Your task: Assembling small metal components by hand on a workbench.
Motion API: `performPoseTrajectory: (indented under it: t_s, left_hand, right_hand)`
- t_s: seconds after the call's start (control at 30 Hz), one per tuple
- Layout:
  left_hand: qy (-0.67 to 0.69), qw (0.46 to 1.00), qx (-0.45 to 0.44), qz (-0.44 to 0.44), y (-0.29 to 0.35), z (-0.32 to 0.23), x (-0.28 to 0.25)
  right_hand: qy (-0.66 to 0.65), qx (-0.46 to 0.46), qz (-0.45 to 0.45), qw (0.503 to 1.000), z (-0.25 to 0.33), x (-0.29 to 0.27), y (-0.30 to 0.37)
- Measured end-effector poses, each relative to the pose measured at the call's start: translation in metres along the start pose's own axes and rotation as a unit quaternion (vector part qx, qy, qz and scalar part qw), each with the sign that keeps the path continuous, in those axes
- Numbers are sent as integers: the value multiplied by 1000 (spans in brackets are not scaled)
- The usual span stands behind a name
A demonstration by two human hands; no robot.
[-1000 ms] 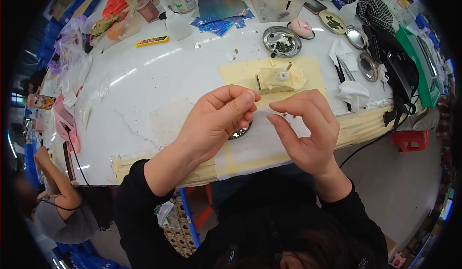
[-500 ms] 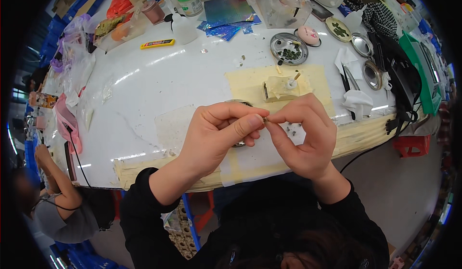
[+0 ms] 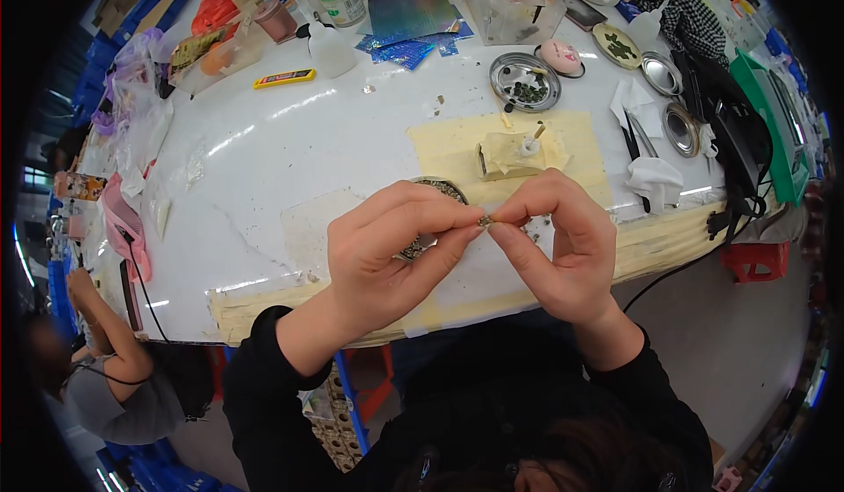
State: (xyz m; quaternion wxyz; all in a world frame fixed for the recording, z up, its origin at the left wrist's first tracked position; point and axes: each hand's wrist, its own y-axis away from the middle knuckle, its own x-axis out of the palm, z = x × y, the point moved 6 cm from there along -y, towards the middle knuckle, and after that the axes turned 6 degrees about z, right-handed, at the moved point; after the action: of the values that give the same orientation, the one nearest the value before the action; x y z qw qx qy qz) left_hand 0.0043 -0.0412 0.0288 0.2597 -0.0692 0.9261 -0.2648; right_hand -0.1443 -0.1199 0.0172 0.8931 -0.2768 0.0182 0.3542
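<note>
Between my two hands, over the front of the table, a tiny metallic piece [image 3: 485, 220] is pinched; its kind is too small to make out. My left hand [image 3: 387, 246] grips it from one side with thumb and index finger. From the other side my right hand [image 3: 558, 250] meets it with thumb and index fingertip. A round dish [image 3: 442, 188] of small grains lies partly hidden behind my left hand. Several small loose bits [image 3: 534, 237] rest on the table beside my right fingers. Beyond them stands a tape-wrapped block [image 3: 508, 160] with a small stick on top.
A metal dish of dark green pieces [image 3: 505, 68] sits farther back, beside a pink oval case [image 3: 561, 55]. Tweezers [image 3: 644, 138] and white tissue [image 3: 655, 182] lie at right. A yellow cutter [image 3: 284, 79] and a white squeeze bottle [image 3: 331, 51] are far left. Another person [image 3: 110, 360] works at left.
My left fingers have shifted and straightened around the tiny piece, uncovering more of the grain dish. Both hands stay in nearly the same place.
</note>
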Motion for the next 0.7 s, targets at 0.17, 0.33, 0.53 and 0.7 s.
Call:
performPoseTrajectory:
  t_s: [0.17, 0.33, 0.53, 0.7]
  left_hand:
    - [-84, 994, 63, -4, -1, -9, -1]
    - [-100, 992, 76, -7, 0, -10, -2]
    - [-74, 994, 78, 1, 0, -9, -1]
    - [-72, 995, 67, 5, 0, -9, 1]
  right_hand:
    - [12, -6, -20, 1000, 2, 0, 2]
    - [33, -18, -13, 999, 5, -1, 5]
    - [-72, 62, 9, 995, -10, 3, 9]
    - [-266, 177, 60, 946, -26, 15, 15]
